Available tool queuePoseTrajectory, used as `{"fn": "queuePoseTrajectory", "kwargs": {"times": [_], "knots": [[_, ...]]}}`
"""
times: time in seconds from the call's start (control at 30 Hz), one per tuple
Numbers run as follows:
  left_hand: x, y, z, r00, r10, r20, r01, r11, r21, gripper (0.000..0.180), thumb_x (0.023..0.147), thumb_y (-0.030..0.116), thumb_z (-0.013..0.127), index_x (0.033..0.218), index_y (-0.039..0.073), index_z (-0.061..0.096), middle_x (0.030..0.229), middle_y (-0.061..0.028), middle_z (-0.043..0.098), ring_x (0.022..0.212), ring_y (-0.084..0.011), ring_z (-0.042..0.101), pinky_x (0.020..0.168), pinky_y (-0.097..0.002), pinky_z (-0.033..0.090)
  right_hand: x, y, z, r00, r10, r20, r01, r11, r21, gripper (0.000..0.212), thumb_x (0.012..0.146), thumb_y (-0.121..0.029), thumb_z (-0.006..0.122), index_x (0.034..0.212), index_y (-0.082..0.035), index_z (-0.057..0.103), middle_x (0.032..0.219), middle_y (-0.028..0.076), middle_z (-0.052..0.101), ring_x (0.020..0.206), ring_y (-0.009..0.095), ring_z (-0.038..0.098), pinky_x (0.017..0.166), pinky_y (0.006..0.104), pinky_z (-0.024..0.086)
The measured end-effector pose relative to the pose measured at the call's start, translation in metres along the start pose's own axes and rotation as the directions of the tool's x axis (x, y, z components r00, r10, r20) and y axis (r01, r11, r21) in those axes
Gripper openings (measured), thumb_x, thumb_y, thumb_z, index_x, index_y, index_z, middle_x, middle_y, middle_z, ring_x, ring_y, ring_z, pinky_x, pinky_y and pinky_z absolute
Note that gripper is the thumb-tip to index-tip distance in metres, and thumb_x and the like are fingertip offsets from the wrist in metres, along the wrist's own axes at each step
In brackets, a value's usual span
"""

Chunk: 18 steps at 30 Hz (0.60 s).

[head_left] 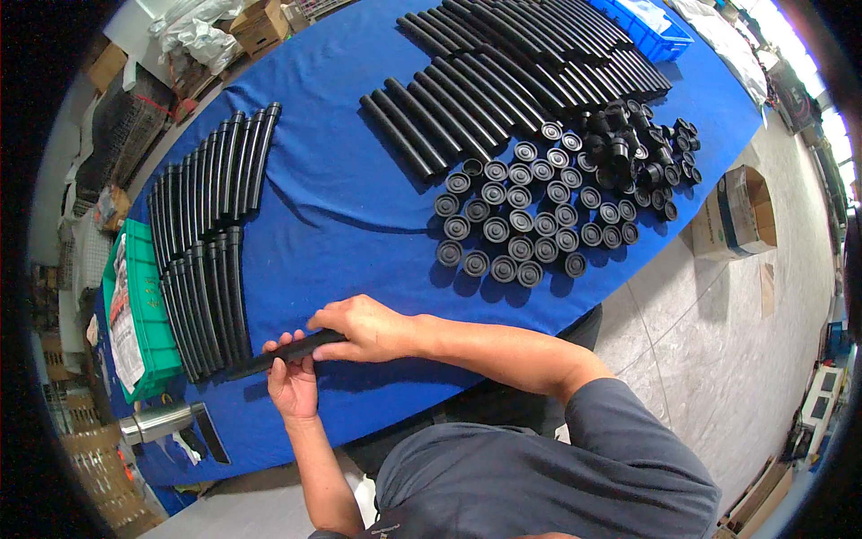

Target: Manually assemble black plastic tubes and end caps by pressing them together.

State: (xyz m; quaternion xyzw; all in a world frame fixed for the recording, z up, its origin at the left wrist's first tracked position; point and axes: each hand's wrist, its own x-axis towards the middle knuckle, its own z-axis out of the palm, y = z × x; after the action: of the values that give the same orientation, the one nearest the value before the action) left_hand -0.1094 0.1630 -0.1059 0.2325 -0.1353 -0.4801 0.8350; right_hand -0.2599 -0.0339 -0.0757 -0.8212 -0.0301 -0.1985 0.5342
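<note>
A black tube [251,365] lies slantwise in front of me near the table's front edge, held in both hands. My left hand [294,386] is closed around its middle from below, palm up. My right hand [364,329] grips its right end from above, covering that end, so whether a cap sits there is hidden. To the left, black tubes with collared upper ends [229,171] lie side by side in two rows. Right of centre many round black caps [521,221] stand spread out, with a heap of black fittings [620,148] behind them.
Plain black tubes [440,117] lie in rows at the back of the blue-covered table [332,242]. A green crate [148,314] and a metal cylinder [162,422] are at the left edge, a blue bin [660,43] at the far right. A cardboard box [734,216] stands on the floor.
</note>
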Motion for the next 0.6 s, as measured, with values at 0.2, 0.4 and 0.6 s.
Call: {"fn": "queuePoseTrajectory", "kwargs": {"times": [0.2, 0.4, 0.6], "knots": [[0.0, 0.001, -0.003, 0.999, 0.016, -0.043, -0.018, 0.999, -0.032, 0.03, 0.094, 0.003, 0.059, 0.124, 0.003, 0.056, 0.132, -0.0209, 0.057, 0.13, -0.0372, 0.049, 0.108, -0.0505, 0.046, 0.002, 0.009, 0.002, 0.994, -0.094, -0.056, 0.095, 0.995, 0.016, 0.038, 0.084, -0.024, 0.071, 0.114, -0.003, 0.061, 0.095, 0.016, 0.063, 0.085, 0.036, 0.064, 0.072, 0.0432, 0.052], [0.0, 0.0, 0.0, 1.0, -0.003, 0.017, 0.004, 0.999, -0.043, 0.03, 0.096, 0.003, 0.056, 0.126, 0.001, 0.056, 0.134, -0.0214, 0.055, 0.132, -0.0366, 0.047, 0.109, -0.0487, 0.045, 0.001, 0.006, 0.001, 0.953, -0.284, -0.105, 0.27, 0.955, -0.125, 0.051, 0.08, -0.019, 0.075, 0.125, -0.005, 0.056, 0.096, 0.014, 0.062, 0.08, 0.036, 0.064, 0.071, 0.0432, 0.053], [0.001, 0.002, -0.004, 1.0, -0.023, 0.019, 0.024, 0.998, -0.065, 0.029, 0.096, 0.003, 0.055, 0.125, 0.001, 0.056, 0.135, -0.0216, 0.055, 0.133, -0.0367, 0.046, 0.11, -0.0498, 0.044, 0.008, -0.008, -0.016, 0.987, 0.14, 0.084, -0.154, 0.969, 0.192, 0.042, 0.078, -0.016, 0.075, 0.115, -0.002, 0.062, 0.091, 0.017, 0.063, 0.08, 0.031, 0.065, 0.068, 0.0405, 0.052]]}}
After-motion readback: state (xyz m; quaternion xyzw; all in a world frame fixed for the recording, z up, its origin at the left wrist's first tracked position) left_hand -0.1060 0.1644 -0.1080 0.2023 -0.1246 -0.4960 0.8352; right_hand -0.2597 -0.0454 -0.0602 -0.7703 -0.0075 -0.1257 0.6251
